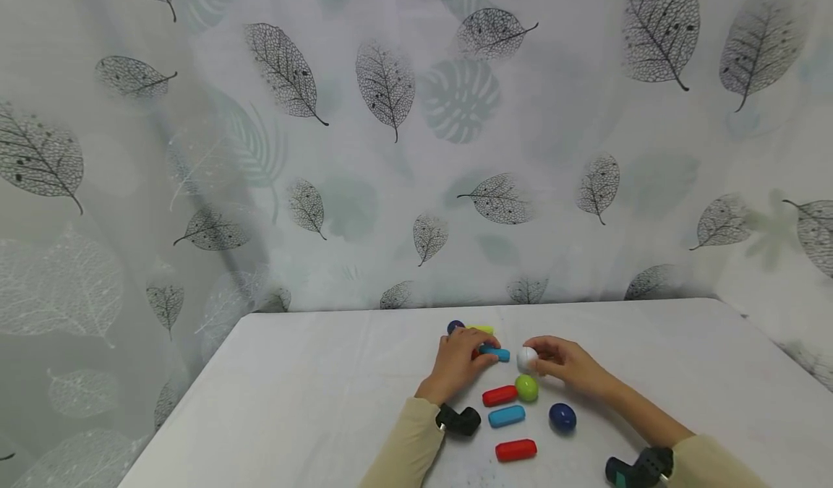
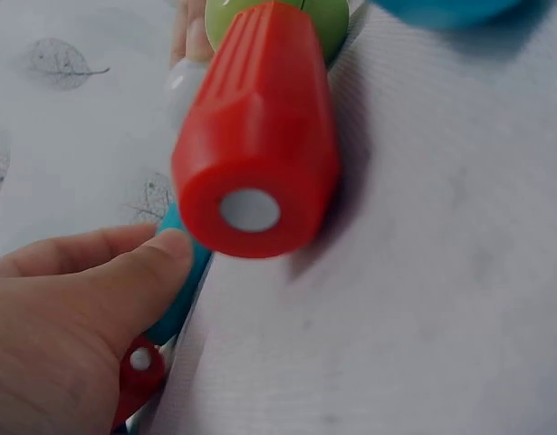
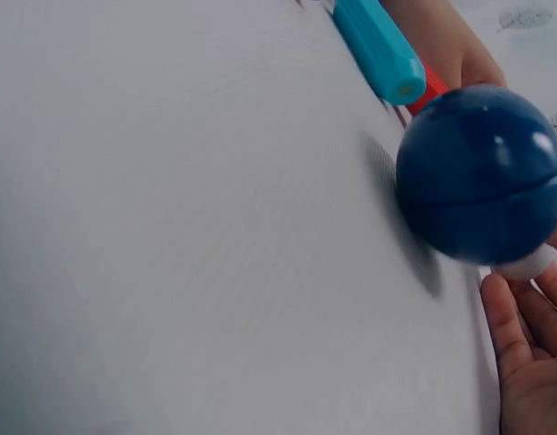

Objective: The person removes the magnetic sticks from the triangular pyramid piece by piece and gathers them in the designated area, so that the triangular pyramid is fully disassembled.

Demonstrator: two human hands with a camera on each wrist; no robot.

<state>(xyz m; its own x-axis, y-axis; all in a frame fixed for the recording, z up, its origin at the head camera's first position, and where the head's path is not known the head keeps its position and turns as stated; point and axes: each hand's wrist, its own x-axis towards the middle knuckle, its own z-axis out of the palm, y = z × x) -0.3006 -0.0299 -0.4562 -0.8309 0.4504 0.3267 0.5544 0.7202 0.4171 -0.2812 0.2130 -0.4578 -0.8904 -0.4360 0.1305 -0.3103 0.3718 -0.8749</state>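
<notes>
In the head view my left hand (image 1: pixel 460 360) pinches a light-blue ribbed stick (image 1: pixel 496 353) between thumb and fingers. The left wrist view has the same blue stick (image 2: pixel 189 281) under the thumb of the left hand (image 2: pixel 79 304), touching the end of a red stick (image 2: pixel 140 373). A white ball (image 1: pixel 526 359) is pinched by my right hand (image 1: pixel 573 365), just right of the blue stick. Seen from the right wrist, a dark-blue ball (image 3: pixel 482 177) hides most of the white ball (image 3: pixel 532 263) at the fingertips of the right hand (image 3: pixel 536 362).
Nearer me on the white table (image 1: pixel 293 401) lie a red stick (image 1: pixel 500 395) touching a green ball (image 1: pixel 527 387), another blue stick (image 1: pixel 506 416), a second red stick (image 1: pixel 516 450) and the dark-blue ball (image 1: pixel 562 418). Behind the left hand sit another dark-blue ball (image 1: pixel 455 325) and a yellow piece (image 1: pixel 482 329).
</notes>
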